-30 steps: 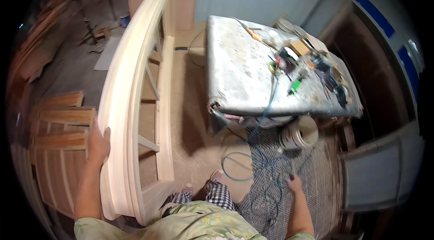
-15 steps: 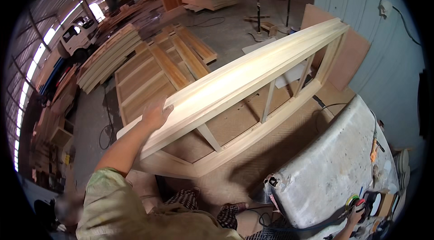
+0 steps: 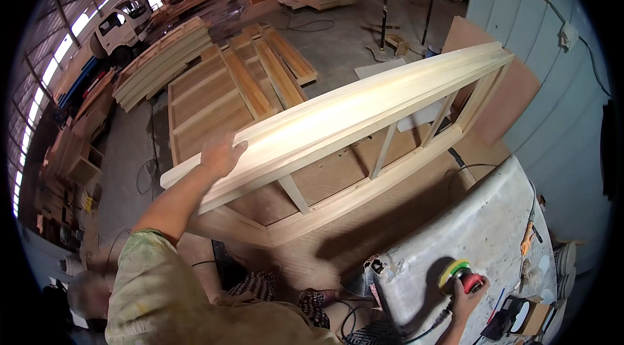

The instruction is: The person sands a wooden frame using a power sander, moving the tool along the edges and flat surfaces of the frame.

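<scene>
A long pale wooden frame [image 3: 338,107] with several cross slats stands on edge, running from lower left to upper right. My left hand [image 3: 221,156] grips the near left end of its broad top rail; the thumb lies on top, and the other fingers are partly hidden over the far side. At the lower right, my right hand [image 3: 469,293] is closed round a red power sander [image 3: 470,281]. The sander's round green and yellow pad [image 3: 453,273] is tilted up, apart from the wooden frame, above a worn grey-white bench top [image 3: 416,273].
A knife-like tool with an orange handle [image 3: 526,241] and a small open box [image 3: 536,318] lie on the bench. Wooden panels [image 3: 214,101] are stacked beyond the frame. Black stands [image 3: 385,13] rise behind it. A pale blue wall [image 3: 552,85] borders the right. A person [image 3: 88,293] appears lower left.
My right hand has moved left and up with the sander, away from the bench's right side. My left hand keeps its hold on the frame. The whole view has shifted slightly.
</scene>
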Action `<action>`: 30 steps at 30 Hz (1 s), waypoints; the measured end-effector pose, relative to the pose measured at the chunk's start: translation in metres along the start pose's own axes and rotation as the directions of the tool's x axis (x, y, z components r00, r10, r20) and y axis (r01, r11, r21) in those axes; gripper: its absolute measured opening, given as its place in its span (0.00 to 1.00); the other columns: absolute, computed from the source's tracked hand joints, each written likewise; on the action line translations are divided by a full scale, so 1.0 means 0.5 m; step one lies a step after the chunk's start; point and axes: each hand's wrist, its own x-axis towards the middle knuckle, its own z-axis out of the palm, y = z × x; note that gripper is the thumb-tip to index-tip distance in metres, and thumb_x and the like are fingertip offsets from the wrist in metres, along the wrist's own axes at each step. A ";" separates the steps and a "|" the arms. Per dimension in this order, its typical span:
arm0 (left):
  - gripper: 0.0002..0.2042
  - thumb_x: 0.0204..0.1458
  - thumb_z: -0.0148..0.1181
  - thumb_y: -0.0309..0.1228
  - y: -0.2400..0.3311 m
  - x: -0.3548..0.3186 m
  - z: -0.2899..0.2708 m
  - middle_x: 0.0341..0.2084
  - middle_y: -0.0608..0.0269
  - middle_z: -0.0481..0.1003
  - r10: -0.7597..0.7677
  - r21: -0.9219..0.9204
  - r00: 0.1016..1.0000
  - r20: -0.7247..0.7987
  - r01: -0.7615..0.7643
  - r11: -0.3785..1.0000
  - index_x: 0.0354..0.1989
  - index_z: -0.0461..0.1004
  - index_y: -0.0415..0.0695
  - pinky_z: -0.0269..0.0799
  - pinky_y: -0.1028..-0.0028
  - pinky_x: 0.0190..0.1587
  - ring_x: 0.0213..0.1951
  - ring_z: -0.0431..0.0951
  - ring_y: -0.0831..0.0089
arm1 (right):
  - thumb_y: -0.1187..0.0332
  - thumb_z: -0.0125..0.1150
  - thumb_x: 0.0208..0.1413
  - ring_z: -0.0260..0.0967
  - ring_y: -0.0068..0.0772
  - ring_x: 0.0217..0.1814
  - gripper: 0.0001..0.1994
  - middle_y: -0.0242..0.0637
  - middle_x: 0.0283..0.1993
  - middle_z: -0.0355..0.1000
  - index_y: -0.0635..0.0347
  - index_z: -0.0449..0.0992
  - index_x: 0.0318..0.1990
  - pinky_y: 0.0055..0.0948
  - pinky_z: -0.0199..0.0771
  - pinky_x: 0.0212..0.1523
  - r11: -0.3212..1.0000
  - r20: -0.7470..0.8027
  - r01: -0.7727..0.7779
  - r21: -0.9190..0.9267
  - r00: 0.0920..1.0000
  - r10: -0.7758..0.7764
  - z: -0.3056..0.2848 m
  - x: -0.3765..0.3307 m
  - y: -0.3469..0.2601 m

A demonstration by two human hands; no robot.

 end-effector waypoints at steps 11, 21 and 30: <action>0.22 0.61 0.42 0.49 -0.010 0.044 0.000 0.40 0.43 0.74 0.278 -0.240 0.955 0.106 -0.247 0.939 0.43 0.65 0.38 0.69 0.54 0.44 0.43 0.75 0.48 | 0.68 0.67 0.42 0.65 0.58 0.49 0.32 0.54 0.54 0.60 0.54 0.63 0.58 0.44 0.70 0.50 0.607 0.255 0.763 0.220 0.556 -0.791 0.515 -0.179 -0.636; 0.26 0.61 0.40 0.52 -0.155 0.053 -0.054 0.34 0.37 0.74 0.575 -0.489 0.688 0.443 -0.352 0.798 0.50 0.58 0.38 0.66 0.51 0.46 0.42 0.73 0.41 | 0.63 0.67 0.44 0.70 0.57 0.45 0.30 0.53 0.48 0.65 0.54 0.65 0.57 0.44 0.74 0.49 0.647 0.712 0.704 -0.293 0.612 -0.344 0.537 -0.276 -0.865; 0.31 0.61 0.43 0.53 -0.220 0.042 -0.007 0.47 0.30 0.69 0.656 -0.679 0.671 0.345 -0.305 0.668 0.57 0.55 0.34 0.64 0.58 0.54 0.52 0.69 0.42 | 0.66 0.68 0.41 0.65 0.52 0.48 0.28 0.50 0.44 0.65 0.62 0.67 0.52 0.39 0.69 0.48 0.733 0.317 0.673 0.101 0.677 -0.665 0.554 -0.452 -0.751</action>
